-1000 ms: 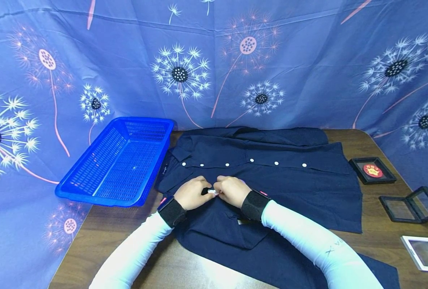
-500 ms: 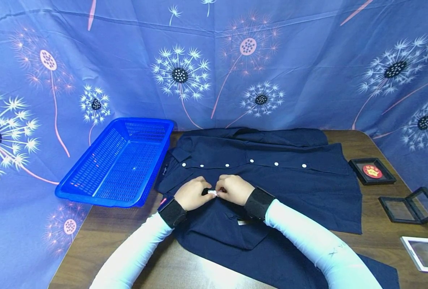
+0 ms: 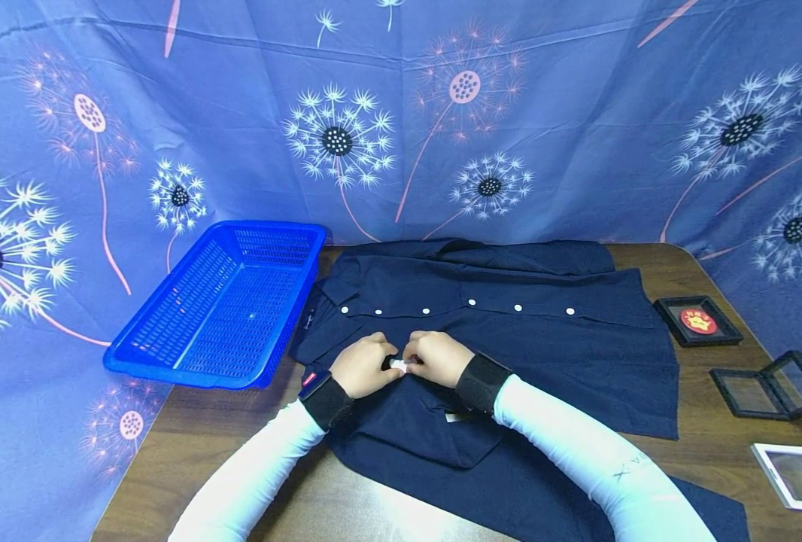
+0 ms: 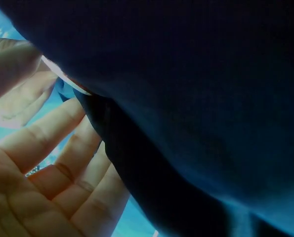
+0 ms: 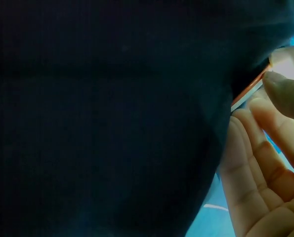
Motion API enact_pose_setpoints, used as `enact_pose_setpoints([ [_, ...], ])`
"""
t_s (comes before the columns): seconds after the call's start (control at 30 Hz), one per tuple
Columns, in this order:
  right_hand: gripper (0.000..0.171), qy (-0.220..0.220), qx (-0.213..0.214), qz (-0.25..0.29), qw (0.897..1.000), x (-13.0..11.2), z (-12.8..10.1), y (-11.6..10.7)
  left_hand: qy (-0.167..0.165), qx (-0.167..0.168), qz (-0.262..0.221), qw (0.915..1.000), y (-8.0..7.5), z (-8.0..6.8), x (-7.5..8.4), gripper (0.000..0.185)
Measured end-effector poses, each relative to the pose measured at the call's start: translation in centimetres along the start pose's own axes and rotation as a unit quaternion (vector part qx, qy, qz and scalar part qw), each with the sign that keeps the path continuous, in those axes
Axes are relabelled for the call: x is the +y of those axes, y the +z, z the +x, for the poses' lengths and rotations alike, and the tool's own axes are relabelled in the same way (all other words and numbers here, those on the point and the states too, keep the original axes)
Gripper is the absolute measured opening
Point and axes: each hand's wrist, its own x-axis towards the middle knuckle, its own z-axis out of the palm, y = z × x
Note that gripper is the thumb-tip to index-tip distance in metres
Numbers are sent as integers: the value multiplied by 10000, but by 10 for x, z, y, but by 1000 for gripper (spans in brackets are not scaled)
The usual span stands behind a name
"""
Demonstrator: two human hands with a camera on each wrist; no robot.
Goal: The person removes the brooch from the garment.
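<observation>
Fingers (image 3: 420, 354) of both hands pinch one small white piece on one navy shirt (image 3: 550, 339)

The shirt (image 3: 509, 331) is dark, soft, matt cloth with shiny white buttons (image 3: 517, 307). The basket (image 3: 171, 331) is shiny blue plastic. The table (image 3: 191, 421) is smooth brown wood.

The head camera looks down from above at the whole bench (image 3: 191, 421). Both wrist cameras sit very close, low against the dark shirt (image 4: 201, 98), looking up past fingers (image 5: 265, 148). All three views share the shirt.
</observation>
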Motion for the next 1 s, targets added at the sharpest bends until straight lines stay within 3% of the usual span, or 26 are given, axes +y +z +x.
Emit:
enact_pose_setpoints([
  [0.37, 6, -140, -57, -224, 9996, 0, 0, 6, -22, 26, 143, 9999, 3, 3, 2, 27],
  [1.0, 6, -959, -19, -612, 9935, -6, 1, 4, -118, -3, 275, 9996, 5, 4, 3, 24],
])
